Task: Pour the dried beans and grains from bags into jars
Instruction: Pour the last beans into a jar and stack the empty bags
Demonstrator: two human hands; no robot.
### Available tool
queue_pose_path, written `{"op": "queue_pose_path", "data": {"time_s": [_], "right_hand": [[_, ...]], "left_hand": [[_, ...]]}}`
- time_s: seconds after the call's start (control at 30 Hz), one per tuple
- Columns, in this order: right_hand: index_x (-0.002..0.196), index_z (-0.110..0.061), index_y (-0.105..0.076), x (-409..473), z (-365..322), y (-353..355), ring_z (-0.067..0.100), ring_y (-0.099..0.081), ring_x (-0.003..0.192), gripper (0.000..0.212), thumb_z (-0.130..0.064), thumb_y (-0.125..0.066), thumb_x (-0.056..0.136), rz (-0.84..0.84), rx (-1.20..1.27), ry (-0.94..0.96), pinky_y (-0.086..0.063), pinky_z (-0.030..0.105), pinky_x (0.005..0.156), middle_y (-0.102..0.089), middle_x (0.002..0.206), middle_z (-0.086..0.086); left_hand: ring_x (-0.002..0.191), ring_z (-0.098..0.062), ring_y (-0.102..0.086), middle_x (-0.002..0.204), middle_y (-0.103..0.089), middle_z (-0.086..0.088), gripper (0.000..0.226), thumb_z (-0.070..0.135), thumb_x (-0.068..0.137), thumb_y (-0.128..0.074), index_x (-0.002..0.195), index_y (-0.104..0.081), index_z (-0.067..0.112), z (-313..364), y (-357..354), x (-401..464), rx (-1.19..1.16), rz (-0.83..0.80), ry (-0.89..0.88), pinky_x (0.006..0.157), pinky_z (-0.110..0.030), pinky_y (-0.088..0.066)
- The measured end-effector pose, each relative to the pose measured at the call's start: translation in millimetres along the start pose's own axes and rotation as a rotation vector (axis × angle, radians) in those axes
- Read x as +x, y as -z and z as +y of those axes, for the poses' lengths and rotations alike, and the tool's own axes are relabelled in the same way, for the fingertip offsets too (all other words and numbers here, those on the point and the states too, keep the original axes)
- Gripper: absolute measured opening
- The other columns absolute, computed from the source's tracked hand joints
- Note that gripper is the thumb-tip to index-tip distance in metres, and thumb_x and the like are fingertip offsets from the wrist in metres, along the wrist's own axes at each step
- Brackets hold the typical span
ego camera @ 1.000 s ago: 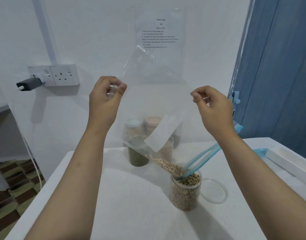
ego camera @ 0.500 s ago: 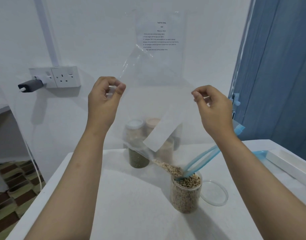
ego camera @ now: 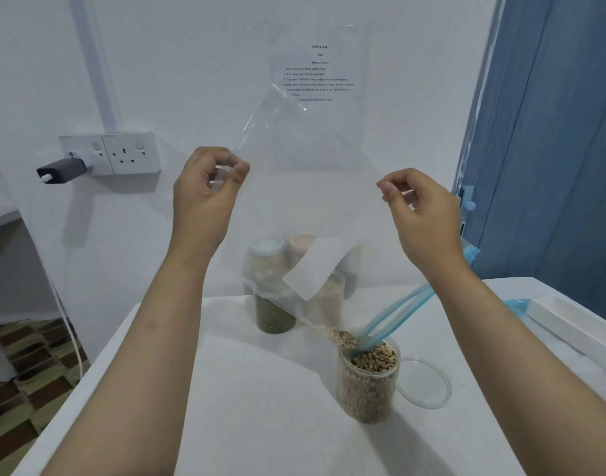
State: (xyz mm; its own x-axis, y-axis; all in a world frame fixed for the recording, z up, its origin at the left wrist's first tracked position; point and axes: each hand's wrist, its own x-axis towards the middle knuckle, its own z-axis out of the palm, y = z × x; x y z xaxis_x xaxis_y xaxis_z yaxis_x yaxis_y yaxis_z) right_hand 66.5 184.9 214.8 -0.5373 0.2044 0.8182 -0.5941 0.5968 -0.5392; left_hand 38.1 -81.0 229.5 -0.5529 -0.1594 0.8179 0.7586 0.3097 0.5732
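Note:
I hold a clear zip bag [ego camera: 308,207] upside down, high over the white table [ego camera: 260,407]. My left hand [ego camera: 205,197] pinches one bottom corner and my right hand [ego camera: 421,211] pinches the other. The bag's blue zip mouth [ego camera: 387,321] hangs into an open clear jar [ego camera: 367,383] that is almost full of pale brown beans. A few beans [ego camera: 339,336] lie in the bag's lowest corner, right at the jar's rim. The jar's clear lid [ego camera: 425,383] lies flat on the table just to its right.
Several closed jars stand at the table's back, among them one with dark green grains [ego camera: 272,314]. A white tray [ego camera: 576,328] lies at the right edge with a blue strip beside it. A wall socket with a plug [ego camera: 109,154] is at left. A blue door stands at right.
The heap of beans in the bag's corner has shrunk as beans dropped into the jar, whose level has risen. Both hands stay raised with the bag corners.

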Motion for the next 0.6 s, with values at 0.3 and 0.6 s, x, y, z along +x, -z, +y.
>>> {"op": "queue_pose_path", "data": {"time_s": [0.3, 0.6], "right_hand": [[0.095, -0.023, -0.067, 1.4, -3.7, 1.9, 0.009, -0.059, 0.083, 0.01, -0.02, -0.058, 0.099, 0.023, 0.007, 0.019, -0.042, 0.009, 0.07, -0.063, 0.087, -0.023], [0.094, -0.025, -0.065, -10.4, 0.3, 0.3, 0.005, -0.059, 0.083, 0.011, -0.019, -0.057, 0.099, 0.009, 0.032, 0.002, -0.041, 0.008, 0.07, -0.064, 0.089, -0.021]], "left_hand": [[0.079, -0.002, -0.052, 0.097, -0.058, 0.017, 0.014, 0.029, 0.093, -0.066, 0.084, -0.058, 0.036, 2.6, 1.0, 1.9, -0.006, 0.003, 0.0, 0.079, -0.019, -0.042], [0.105, 0.003, -0.057, 0.112, -0.062, 0.022, 0.026, 0.038, 0.091, -0.067, 0.111, -0.053, 0.032, -10.9, 9.7, -25.5, 0.068, -0.046, 0.089, 0.092, -0.021, -0.042]]}}
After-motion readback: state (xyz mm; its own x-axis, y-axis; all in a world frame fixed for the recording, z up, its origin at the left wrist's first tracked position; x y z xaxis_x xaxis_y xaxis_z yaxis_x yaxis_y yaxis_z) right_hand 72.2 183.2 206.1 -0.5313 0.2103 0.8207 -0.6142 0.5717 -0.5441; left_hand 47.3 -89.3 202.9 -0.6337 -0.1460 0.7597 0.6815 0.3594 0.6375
